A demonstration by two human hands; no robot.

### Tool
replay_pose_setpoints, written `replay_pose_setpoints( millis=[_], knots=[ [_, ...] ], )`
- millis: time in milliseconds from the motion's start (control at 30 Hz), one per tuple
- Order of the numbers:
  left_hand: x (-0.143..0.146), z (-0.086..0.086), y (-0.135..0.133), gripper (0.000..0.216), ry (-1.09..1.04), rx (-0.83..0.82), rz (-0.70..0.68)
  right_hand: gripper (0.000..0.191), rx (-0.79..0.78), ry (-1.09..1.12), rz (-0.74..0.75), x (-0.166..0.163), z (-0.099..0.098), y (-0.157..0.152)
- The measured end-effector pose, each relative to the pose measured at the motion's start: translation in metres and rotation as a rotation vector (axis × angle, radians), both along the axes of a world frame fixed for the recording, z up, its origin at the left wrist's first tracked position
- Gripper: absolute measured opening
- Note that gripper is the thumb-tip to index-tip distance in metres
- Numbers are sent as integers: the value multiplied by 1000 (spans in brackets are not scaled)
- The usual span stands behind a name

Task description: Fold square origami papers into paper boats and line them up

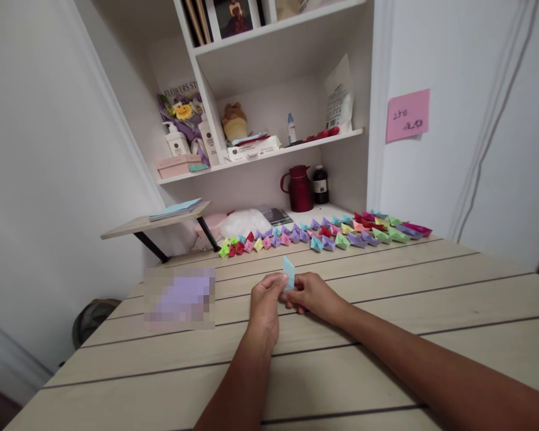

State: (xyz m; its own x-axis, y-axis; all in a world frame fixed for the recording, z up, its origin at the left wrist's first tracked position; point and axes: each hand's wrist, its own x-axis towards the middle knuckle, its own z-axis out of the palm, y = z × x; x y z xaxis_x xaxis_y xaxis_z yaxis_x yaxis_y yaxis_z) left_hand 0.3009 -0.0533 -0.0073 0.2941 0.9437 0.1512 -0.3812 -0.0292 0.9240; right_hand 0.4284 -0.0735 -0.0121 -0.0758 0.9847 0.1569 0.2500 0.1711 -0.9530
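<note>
A small folded piece of light blue paper (pixel 288 270) stands upright between my two hands, just above the table. My left hand (pixel 266 294) pinches its left side, the thumb lying against the paper. On the other side, my right hand (pixel 313 293) has its fingers closed at the paper's lower right edge. Part of the paper is hidden behind the fingers. Beyond the hands, several folded paper boats (pixel 341 240) in purple, green, red, pink, yellow and blue stand in rows along the back of the table.
A blurred purple patch (pixel 186 293) covers something on the table at left. Behind it stands a small raised shelf (pixel 161 222) with blue paper sheets (pixel 177 209). A dark red jug (pixel 300 190) and a dark bottle (pixel 320 184) stand at the back, under white shelves (pixel 278 152).
</note>
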Motion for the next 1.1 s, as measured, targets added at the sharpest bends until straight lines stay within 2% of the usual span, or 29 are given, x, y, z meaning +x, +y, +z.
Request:
replay_pose_setpoints(
  millis=[333,533,667,767,833,967,1100],
  knots=[
    [2,1,-2,33,-62,-26,-58,17,21,-101,0,0,5,-3],
    [-7,0,6,32,-17,28,67,16,-10,-65,70,3,4,-4],
    [-10,-1,12,30,96,127,169,12,7,-6,14,19,3,-3],
    [-6,1,9,12,249,262,189,15,90,31,-115,40,6,0],
    [-2,2,7,1,343,361,200,25,155,47,-169,50,11,0],
    [0,2,6,12,474,498,269,47,222,40,-171,56,20,-5],
    [-2,1,6,15,565,590,306,52,258,-28,-145,49,20,-9]
  ],
)
